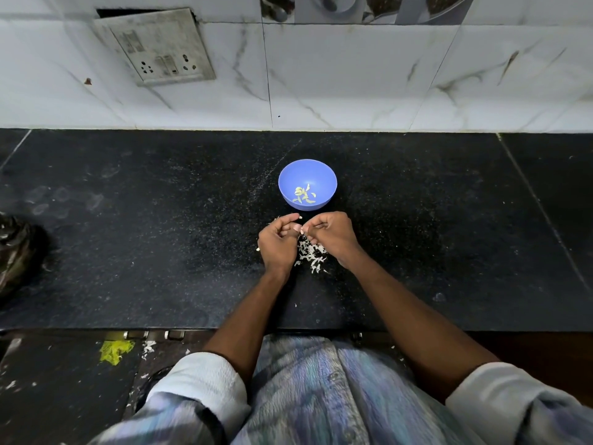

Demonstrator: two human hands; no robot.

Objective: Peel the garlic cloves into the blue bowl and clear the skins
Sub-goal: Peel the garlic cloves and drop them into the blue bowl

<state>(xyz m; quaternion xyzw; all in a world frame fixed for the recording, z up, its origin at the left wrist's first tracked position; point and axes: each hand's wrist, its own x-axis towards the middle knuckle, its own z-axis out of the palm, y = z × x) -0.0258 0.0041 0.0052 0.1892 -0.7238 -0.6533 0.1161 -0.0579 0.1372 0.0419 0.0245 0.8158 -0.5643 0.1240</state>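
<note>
Hands (278, 242) (332, 234) curled together pinching a small garlic clove (301, 230) over skins (311, 253), near blue bowl (307, 175).

Ahead of my hands, the bowl (307, 175) is plain blue; the peeled cloves (304, 195) in it are pale yellow-green. Between my wrists, the skins (312, 254) are white. Under my hands, the counter (160, 236) is black with fine pale speckles. Beyond it, the wall tiles (353, 75) are white with grey-brown veining. My sleeves (205, 387) are white.
</note>
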